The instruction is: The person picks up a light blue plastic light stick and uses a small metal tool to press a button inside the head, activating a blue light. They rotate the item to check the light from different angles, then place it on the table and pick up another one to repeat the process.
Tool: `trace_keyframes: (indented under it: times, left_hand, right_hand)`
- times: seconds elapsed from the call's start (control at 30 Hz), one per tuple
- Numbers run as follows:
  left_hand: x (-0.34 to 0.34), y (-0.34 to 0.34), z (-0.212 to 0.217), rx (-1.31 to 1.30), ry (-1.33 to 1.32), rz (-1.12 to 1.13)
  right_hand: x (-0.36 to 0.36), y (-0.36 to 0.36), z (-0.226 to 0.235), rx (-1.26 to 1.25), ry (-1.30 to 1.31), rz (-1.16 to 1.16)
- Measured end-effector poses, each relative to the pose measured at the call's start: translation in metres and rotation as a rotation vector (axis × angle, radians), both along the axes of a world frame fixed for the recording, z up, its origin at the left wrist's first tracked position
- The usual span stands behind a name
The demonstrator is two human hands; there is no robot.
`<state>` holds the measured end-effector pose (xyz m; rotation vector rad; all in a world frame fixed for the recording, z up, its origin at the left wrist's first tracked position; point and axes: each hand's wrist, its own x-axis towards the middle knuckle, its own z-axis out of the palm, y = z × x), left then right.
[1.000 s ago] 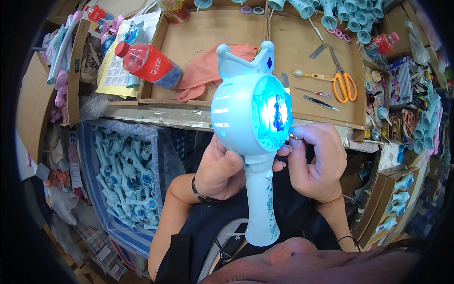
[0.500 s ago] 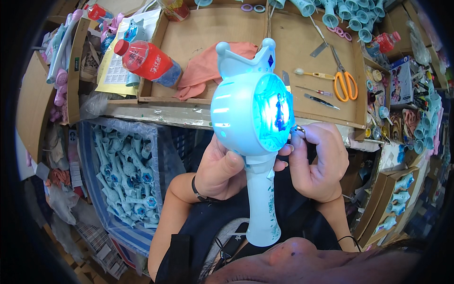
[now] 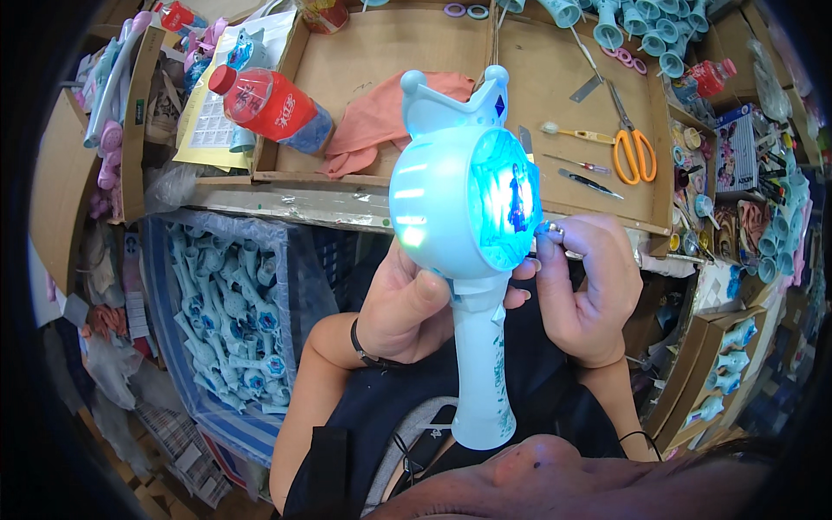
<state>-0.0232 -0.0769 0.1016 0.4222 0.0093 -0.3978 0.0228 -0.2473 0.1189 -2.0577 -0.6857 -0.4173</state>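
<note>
A pale blue toy light wand [image 3: 438, 212] stands upright before me, its round head topped by a crown shape. A small figure glows in its lit, blue-white front disc [image 3: 513, 204]. My left hand [image 3: 407, 303] grips the wand from behind, below the round head, with some fingers hidden by it. Close to the disc's right edge, my right hand [image 3: 594, 286] pinches something tiny and shiny between thumb and forefinger; I cannot make out what it is.
Beyond the wand lie an orange cloth [image 3: 377, 121], a red-labelled bottle [image 3: 277, 108], orange-handled scissors [image 3: 637, 156], a brush [image 3: 579, 133] and a knife [image 3: 589, 183] in cardboard trays. A lined crate [image 3: 230, 321] of similar wands stands at left; blue cone-shaped parts [image 3: 663, 30] pile up far right.
The wand's head has turned and shifted slightly to the right, and a yellow-green glint shows on its side. My right hand has moved a little to the right, still pinching.
</note>
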Motion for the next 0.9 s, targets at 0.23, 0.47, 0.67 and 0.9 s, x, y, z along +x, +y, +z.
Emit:
trace_keyframes:
  times: [0.23,0.47,0.67,0.9]
  left_hand:
    - [0.001,0.000,0.002,0.081,0.026,0.005]
    - [0.001,-0.002,0.008,0.214,0.114,0.039]
    - [0.002,0.003,-0.002,0.004,-0.007,-0.020]
    - [0.003,0.003,0.004,0.055,0.013,-0.039]
  right_hand:
    - [-0.002,0.000,0.003,-0.006,0.033,-0.011]
    - [-0.001,-0.002,0.004,-0.023,0.050,0.011]
    - [0.003,-0.003,0.008,-0.015,0.062,0.055]
    - [0.003,-0.001,0.013,-0.019,0.061,0.042]
